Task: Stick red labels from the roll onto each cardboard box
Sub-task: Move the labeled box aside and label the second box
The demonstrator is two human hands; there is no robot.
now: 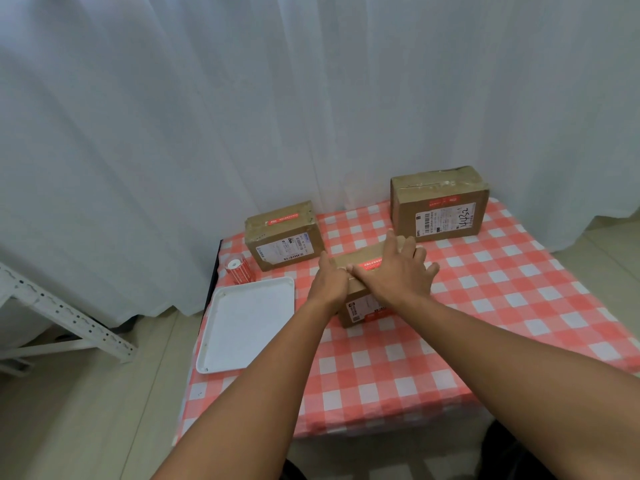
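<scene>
Two bare forearms reach in from the near edge, nearest the camera, and meet over the middle box.

Curtain [311,98]: white, pleated, hanging behind the table to the floor.

Table [485,323]: covered in a red-and-white checked cloth; bears all items below.

Tray [242,327]: white, rectangular, at the near left of the table.

Right box [440,206]: cardboard, at the far right corner, stood on edge; red label [444,202] on its facing side above a white shipping slip with handwritten digits.

Left box [282,235]: cardboard, at the far left, tilted up; red label strip [283,218] along its upper edge, white slip below.

Middle box [367,303]: cardboard, centre of the table, between and nearer than the other two; red label on top [369,264], partly hidden under the hands.

Right hand [398,271]: fingers straight and spread, palm flat, pressing on the top of the middle box and its label; grips nothing.

Left hand [329,280]: at the box's left end, touching it beside the right thumb; how its fingers lie cannot be told.

Label roll [239,270]: red, white core, standing at the table's left edge, between tray and left box.
</scene>
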